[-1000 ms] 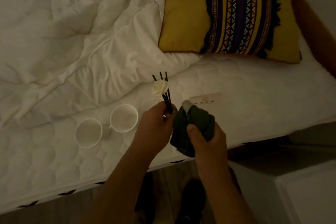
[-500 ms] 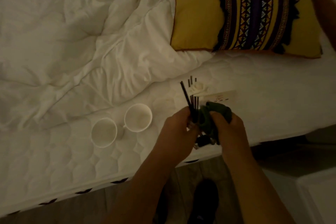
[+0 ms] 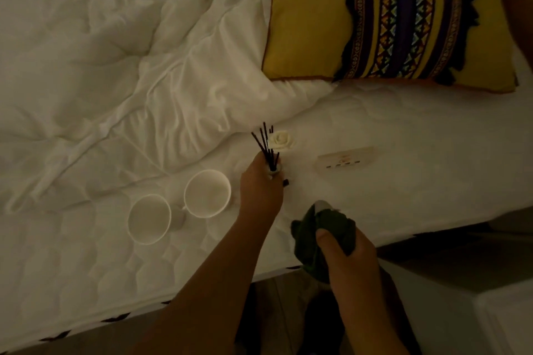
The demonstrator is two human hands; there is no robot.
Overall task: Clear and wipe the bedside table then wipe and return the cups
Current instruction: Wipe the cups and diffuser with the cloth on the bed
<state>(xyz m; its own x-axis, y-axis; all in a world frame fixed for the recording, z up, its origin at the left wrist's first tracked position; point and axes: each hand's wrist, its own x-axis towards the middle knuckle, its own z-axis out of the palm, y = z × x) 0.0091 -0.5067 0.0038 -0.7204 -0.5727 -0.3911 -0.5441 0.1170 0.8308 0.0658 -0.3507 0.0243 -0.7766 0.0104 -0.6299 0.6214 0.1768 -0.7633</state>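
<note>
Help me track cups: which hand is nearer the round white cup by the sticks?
Left. The left hand sits beside the round white cup; the right hand, gripping dark green cloth, farther right.

Pretty dim in here, we only get a low, warm light over everything. We're looking down on a bed: the white quilted mattress (image 3: 403, 124) runs under the left fingers (image 3: 253, 170) and out to both sides. A rumpled white duvet (image 3: 115, 66) is bunched up beyond them and off to the left. Up past the fingers on the right we've got a yellow pillow (image 3: 305, 23) with a striped patterned band and black fringe, and a brown headboard (image 3: 516, 3) right behind it. Nearer us than the fingers there's dark wood floor (image 3: 272, 292), plus a white boxy unit (image 3: 504, 323) low on the right.
</note>
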